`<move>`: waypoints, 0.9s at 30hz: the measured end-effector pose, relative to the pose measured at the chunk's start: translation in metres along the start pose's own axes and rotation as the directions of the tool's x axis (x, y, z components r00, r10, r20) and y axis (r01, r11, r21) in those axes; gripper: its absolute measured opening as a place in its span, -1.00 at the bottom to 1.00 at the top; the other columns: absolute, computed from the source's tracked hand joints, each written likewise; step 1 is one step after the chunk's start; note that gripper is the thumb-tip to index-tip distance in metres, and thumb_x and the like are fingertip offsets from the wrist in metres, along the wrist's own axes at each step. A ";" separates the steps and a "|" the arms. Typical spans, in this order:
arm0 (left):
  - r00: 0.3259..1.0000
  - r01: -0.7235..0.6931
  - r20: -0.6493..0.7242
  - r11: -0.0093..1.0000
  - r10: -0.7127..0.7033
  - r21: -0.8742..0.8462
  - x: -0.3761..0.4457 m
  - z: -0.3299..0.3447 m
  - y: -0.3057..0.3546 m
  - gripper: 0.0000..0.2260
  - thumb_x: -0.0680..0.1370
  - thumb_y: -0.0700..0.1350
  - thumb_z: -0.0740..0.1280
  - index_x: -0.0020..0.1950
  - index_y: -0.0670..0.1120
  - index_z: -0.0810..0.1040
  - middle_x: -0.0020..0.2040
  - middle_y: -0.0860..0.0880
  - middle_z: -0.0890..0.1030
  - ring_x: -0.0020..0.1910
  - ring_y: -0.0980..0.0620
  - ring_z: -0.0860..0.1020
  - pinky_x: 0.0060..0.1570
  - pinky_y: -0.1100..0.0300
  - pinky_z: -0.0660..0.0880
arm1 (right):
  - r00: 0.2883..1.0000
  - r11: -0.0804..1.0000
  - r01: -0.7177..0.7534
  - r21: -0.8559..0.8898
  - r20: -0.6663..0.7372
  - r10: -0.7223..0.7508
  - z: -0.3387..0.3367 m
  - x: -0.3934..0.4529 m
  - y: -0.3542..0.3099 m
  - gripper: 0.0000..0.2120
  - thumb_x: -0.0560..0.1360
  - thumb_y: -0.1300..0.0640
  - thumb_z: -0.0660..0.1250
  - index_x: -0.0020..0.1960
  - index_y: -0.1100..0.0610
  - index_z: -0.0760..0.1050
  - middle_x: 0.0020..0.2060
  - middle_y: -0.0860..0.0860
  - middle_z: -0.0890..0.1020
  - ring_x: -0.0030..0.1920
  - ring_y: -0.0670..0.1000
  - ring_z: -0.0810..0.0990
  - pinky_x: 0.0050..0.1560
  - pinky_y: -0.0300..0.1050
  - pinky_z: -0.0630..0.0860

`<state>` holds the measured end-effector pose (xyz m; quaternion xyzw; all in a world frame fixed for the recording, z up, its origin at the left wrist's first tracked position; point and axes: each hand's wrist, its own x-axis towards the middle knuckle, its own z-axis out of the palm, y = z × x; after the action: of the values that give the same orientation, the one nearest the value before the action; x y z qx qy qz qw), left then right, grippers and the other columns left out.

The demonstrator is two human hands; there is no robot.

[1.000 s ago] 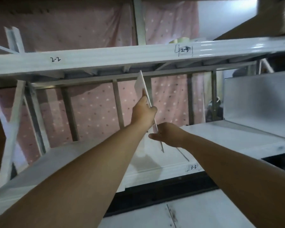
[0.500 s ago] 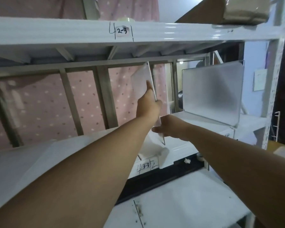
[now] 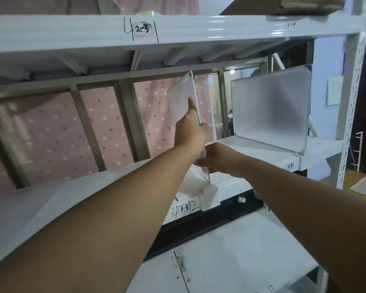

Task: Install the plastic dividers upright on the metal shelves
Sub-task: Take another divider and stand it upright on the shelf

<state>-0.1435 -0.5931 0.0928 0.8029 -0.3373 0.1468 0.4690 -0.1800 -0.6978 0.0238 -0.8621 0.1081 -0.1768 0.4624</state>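
A frosted plastic divider (image 3: 181, 96) stands almost upright on the white metal shelf (image 3: 230, 182) marked 3-3, its foot hooked over the shelf's front lip. My left hand (image 3: 191, 129) presses flat against the divider's upper half, fingers pointing up. My right hand (image 3: 216, 158) grips the divider's lower front edge just above the shelf. A second frosted divider (image 3: 270, 108) stands upright further right on the same shelf, by the 3-4 label.
The shelf above (image 3: 178, 32), marked 2-3, hangs close over the divider's top. A perforated upright post (image 3: 351, 98) bounds the right end. A lower shelf (image 3: 230, 254) lies below. Pink dotted cloth (image 3: 57, 132) hangs behind the rack.
The view has swung right, bringing the second divider and the right post into sight. Both hands keep hold of the divider, which has come down onto the shelf's front edge.
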 end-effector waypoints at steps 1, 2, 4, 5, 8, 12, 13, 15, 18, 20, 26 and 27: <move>1.000 -0.002 -0.002 1.000 0.002 -0.003 0.000 0.000 0.000 -0.30 0.67 -0.20 0.27 0.71 0.07 0.01 0.36 -0.11 0.58 0.11 -0.15 0.65 0.12 -0.02 0.66 | 1.000 1.000 0.001 0.004 -0.001 -0.001 0.000 -0.001 -0.001 -0.57 0.47 0.05 0.51 0.13 0.37 0.55 0.02 0.31 0.66 0.02 0.26 0.68 0.09 0.16 0.64; 1.000 -0.008 -0.005 1.000 0.008 -0.001 0.000 0.000 0.001 -0.32 0.67 -0.20 0.28 0.71 0.06 0.03 0.37 -0.12 0.58 0.11 -0.16 0.66 0.12 -0.02 0.66 | 1.000 1.000 0.000 0.009 -0.003 0.000 0.000 -0.002 -0.002 -0.57 0.46 0.05 0.51 0.12 0.37 0.56 0.02 0.32 0.65 0.02 0.26 0.68 0.09 0.15 0.64; 1.000 -0.017 -0.002 1.000 0.017 0.004 0.000 -0.002 0.001 -0.31 0.67 -0.20 0.28 0.71 0.06 0.02 0.37 -0.14 0.58 0.11 -0.17 0.66 0.10 -0.01 0.66 | 1.000 1.000 -0.006 0.013 -0.006 0.006 0.000 -0.004 -0.003 -0.56 0.46 0.03 0.52 0.11 0.38 0.55 -0.02 0.31 0.66 -0.02 0.25 0.69 0.08 0.10 0.65; 1.000 -0.021 0.004 1.000 0.021 0.007 0.000 -0.002 0.001 -0.30 0.67 -0.20 0.28 0.71 0.07 0.00 0.37 -0.14 0.58 0.10 -0.16 0.66 0.09 0.00 0.66 | 1.000 1.000 -0.008 0.006 -0.011 0.008 0.001 -0.004 -0.003 -0.53 0.45 0.01 0.52 0.11 0.38 0.55 -0.06 0.29 0.65 -0.06 0.22 0.70 0.03 0.05 0.66; 1.000 -0.028 0.010 0.999 0.028 0.014 0.000 -0.002 0.000 -0.29 0.67 -0.19 0.28 0.71 0.08 -0.03 0.34 -0.14 0.59 0.07 -0.16 0.66 0.09 -0.01 0.66 | 1.000 1.000 -0.014 -0.017 -0.028 0.014 0.003 -0.007 -0.004 -0.48 0.45 -0.03 0.52 0.11 0.40 0.52 -0.17 0.22 0.60 -0.20 0.14 0.67 -0.24 -0.13 0.62; 0.999 -0.046 -0.015 0.999 0.046 0.015 0.003 0.001 -0.007 -0.27 0.67 -0.18 0.29 0.71 0.09 -0.06 0.31 -0.09 0.62 -0.16 0.02 0.59 -0.11 0.17 0.64 | 0.998 0.997 -0.002 -0.081 -0.064 -0.003 0.008 -0.010 -0.004 -0.59 0.49 -0.03 0.47 0.04 0.35 0.56 -0.10 0.24 0.67 -0.12 0.19 0.71 -0.15 -0.03 0.65; 0.998 -0.050 -0.022 0.999 0.050 0.014 0.004 0.002 -0.009 -0.27 0.67 -0.17 0.30 0.71 0.09 -0.07 0.31 -0.07 0.62 -0.21 0.06 0.56 -0.22 0.26 0.58 | 0.997 0.992 0.001 -0.124 -0.073 -0.010 0.010 -0.011 -0.005 -0.61 0.50 -0.03 0.45 0.00 0.33 0.56 -0.12 0.24 0.68 -0.12 0.20 0.71 -0.20 -0.04 0.62; 0.997 -0.050 -0.050 0.999 0.051 0.020 0.003 0.004 -0.013 -0.25 0.67 -0.16 0.31 0.71 0.11 -0.08 0.20 -0.02 0.63 -0.32 0.15 0.52 -0.41 0.39 0.42 | 0.996 0.982 0.010 -0.186 -0.089 -0.027 0.014 -0.012 -0.005 -0.68 0.53 0.00 0.40 -0.06 0.29 0.55 -0.16 0.21 0.68 -0.13 0.21 0.69 -0.15 0.01 0.63; 0.997 -0.057 -0.053 0.998 0.059 0.039 0.005 0.011 -0.015 -0.24 0.67 -0.15 0.32 0.71 0.11 -0.09 -0.13 0.09 0.56 -0.39 0.14 0.52 -0.51 0.38 0.37 | 0.992 0.978 0.013 -0.210 -0.117 -0.039 0.018 -0.013 -0.001 -0.84 0.53 0.16 0.29 -0.11 0.26 0.53 -0.20 0.20 0.65 -0.18 0.18 0.64 -0.13 -0.03 0.58; 0.997 -0.069 -0.036 0.995 0.072 0.066 0.007 0.015 -0.014 -0.24 0.67 -0.15 0.32 0.71 0.11 -0.10 -0.25 0.07 0.52 -0.37 0.07 0.57 -0.45 0.27 0.53 | 0.988 0.978 0.001 -0.209 -0.149 -0.033 0.021 -0.013 0.002 -0.84 0.47 0.24 0.23 -0.13 0.32 0.53 -0.19 0.27 0.65 -0.24 0.16 0.60 -0.17 0.01 0.57; 0.992 -0.113 -0.045 0.988 0.119 0.102 0.012 0.021 -0.019 -0.24 0.66 -0.12 0.33 0.70 0.11 -0.08 -0.27 0.03 0.55 -0.38 0.03 0.59 -0.42 0.23 0.58 | 0.978 0.981 -0.013 -0.195 -0.206 -0.028 0.027 -0.011 0.007 -0.83 0.44 0.25 0.18 -0.21 0.28 0.52 -0.25 0.25 0.65 -0.33 0.10 0.56 -0.26 -0.10 0.50; 0.992 -0.115 -0.043 0.988 0.120 0.108 0.012 0.022 -0.021 -0.23 0.66 -0.13 0.33 0.70 0.11 -0.09 -0.27 0.04 0.54 -0.38 0.04 0.59 -0.40 0.22 0.60 | 0.977 0.980 -0.020 -0.196 -0.213 -0.022 0.029 -0.010 0.008 -0.83 0.45 0.24 0.18 -0.21 0.26 0.52 -0.27 0.22 0.64 -0.35 0.08 0.55 -0.31 -0.14 0.46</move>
<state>-0.1224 -0.6097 0.0741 0.8013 -0.3640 0.2116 0.4249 -0.1774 -0.6768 0.0001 -0.8796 0.1737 -0.2572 0.3604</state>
